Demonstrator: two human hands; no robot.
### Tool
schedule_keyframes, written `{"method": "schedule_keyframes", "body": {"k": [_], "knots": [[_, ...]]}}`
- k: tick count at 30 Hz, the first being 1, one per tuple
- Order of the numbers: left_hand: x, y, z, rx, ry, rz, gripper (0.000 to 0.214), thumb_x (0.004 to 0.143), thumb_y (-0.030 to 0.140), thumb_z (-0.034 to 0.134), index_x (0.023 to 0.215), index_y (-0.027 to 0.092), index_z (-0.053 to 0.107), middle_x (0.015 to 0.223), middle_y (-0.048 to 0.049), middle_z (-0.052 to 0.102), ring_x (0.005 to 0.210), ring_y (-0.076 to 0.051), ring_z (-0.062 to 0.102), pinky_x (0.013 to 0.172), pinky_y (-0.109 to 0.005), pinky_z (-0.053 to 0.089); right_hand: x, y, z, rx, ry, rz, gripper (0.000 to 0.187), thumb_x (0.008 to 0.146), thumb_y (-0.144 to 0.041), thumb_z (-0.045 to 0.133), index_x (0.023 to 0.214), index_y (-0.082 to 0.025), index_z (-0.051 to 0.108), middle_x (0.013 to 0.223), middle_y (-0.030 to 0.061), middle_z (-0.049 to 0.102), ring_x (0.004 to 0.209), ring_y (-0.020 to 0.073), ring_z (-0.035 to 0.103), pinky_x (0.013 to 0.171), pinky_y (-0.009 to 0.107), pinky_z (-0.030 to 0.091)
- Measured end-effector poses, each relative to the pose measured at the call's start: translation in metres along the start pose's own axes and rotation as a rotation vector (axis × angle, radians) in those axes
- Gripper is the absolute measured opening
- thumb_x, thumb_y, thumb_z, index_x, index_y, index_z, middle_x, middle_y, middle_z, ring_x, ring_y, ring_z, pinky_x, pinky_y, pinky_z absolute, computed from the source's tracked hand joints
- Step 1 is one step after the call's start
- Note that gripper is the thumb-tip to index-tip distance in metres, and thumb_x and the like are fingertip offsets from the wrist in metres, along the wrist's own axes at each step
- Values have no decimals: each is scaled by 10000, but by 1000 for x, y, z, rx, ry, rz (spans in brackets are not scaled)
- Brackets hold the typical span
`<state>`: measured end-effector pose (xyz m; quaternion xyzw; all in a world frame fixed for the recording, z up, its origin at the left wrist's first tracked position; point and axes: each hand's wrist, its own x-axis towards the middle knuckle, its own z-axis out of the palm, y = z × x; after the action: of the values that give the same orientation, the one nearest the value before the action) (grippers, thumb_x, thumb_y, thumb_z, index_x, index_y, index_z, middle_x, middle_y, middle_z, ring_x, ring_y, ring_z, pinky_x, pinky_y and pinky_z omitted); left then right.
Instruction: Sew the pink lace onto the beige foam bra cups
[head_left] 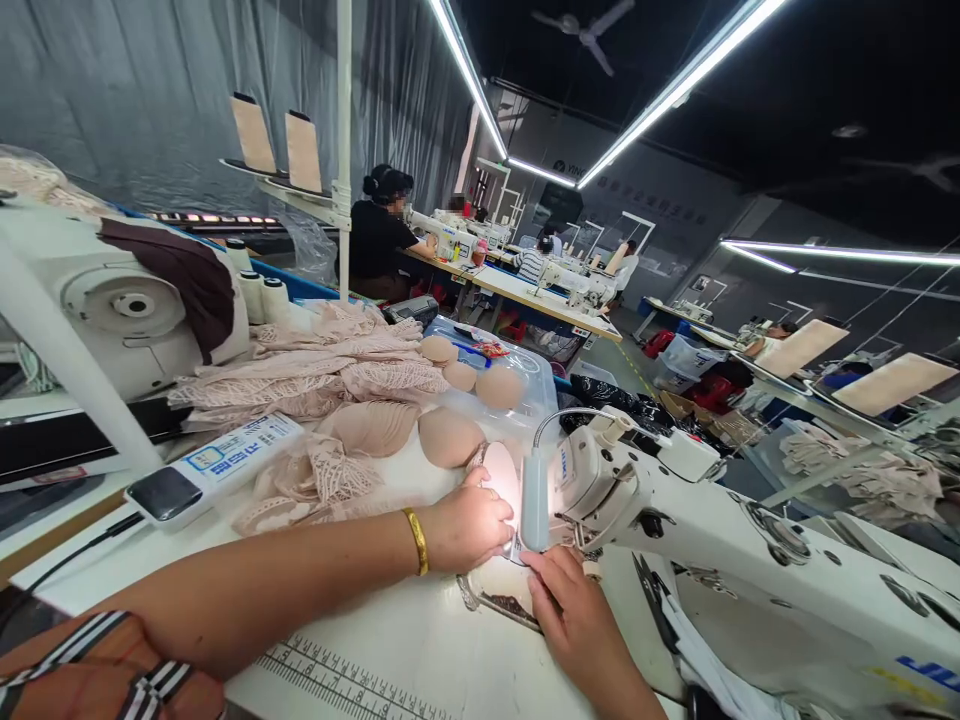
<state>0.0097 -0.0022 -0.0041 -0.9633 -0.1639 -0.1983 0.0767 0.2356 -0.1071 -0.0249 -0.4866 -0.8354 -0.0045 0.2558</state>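
Observation:
My left hand (474, 522), with a gold bracelet at the wrist, is closed on a pale beige bra cup (501, 468) that stands up beside the sewing machine's needle area. My right hand (571, 608) lies at the front of the needle area, fingers stretched out and index fingertip by the presser foot. The work under the fingertips is partly hidden. A grey lamp (534, 500) on a bent neck lights this spot. The white sewing machine (720, 570) reaches off to the right. Black-handled scissors (654, 600) rest against it.
Beige lace pieces (315, 370) and moulded cups (450, 436) pile up at the left and back. A clear plastic box (536, 385) holds more cups. A white device (214, 468) with a cable lies left. A printed ruler (345, 685) runs along the front. A co-worker (382, 235) sits farther back.

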Motion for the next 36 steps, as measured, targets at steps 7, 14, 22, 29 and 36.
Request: {"method": "schedule_keyframes", "body": {"k": [7, 14, 22, 29, 36], "knots": [[-5, 3, 11, 8, 34, 6, 95, 903, 256, 704, 837, 195, 672, 852, -43, 687, 764, -248, 607, 941, -540, 377, 1, -2, 1, 41, 24, -11, 254, 1053, -198, 437, 1182, -252, 649, 901, 43, 684, 734, 203, 702, 616, 301, 560], [-11, 12, 10, 117, 28, 6, 93, 839, 150, 682, 772, 184, 627, 762, -27, 618, 675, -215, 540, 925, -540, 354, 2, -4, 0, 42, 57, -20, 236, 1039, -191, 474, 1159, -260, 666, 937, 49, 718, 852, 216, 731, 646, 298, 590], [-22, 22, -32, 63, -177, 10, 292, 831, 231, 723, 589, 192, 564, 619, -30, 593, 493, -187, 476, 646, -443, 377, 0, -6, -1, -39, 28, -25, 291, 1045, -159, 434, 1211, -242, 658, 947, 61, 710, 798, 210, 707, 647, 313, 567], [-16, -28, -78, -131, -71, -333, 116, 951, 193, 597, 880, 174, 686, 1033, -106, 729, 974, -299, 659, 852, -435, 448, -35, 48, -30, -552, 69, 280, 272, 1016, -257, 454, 1112, -192, 700, 1002, 147, 711, 906, 307, 667, 778, 435, 545], [-29, -45, -45, -232, -67, -499, 109, 790, 105, 609, 856, 191, 612, 844, -63, 708, 801, -259, 649, 674, -339, 423, -67, 76, -34, -664, 42, 447, 275, 987, -178, 429, 1095, -170, 681, 943, 152, 708, 856, 319, 660, 767, 446, 515]]}}
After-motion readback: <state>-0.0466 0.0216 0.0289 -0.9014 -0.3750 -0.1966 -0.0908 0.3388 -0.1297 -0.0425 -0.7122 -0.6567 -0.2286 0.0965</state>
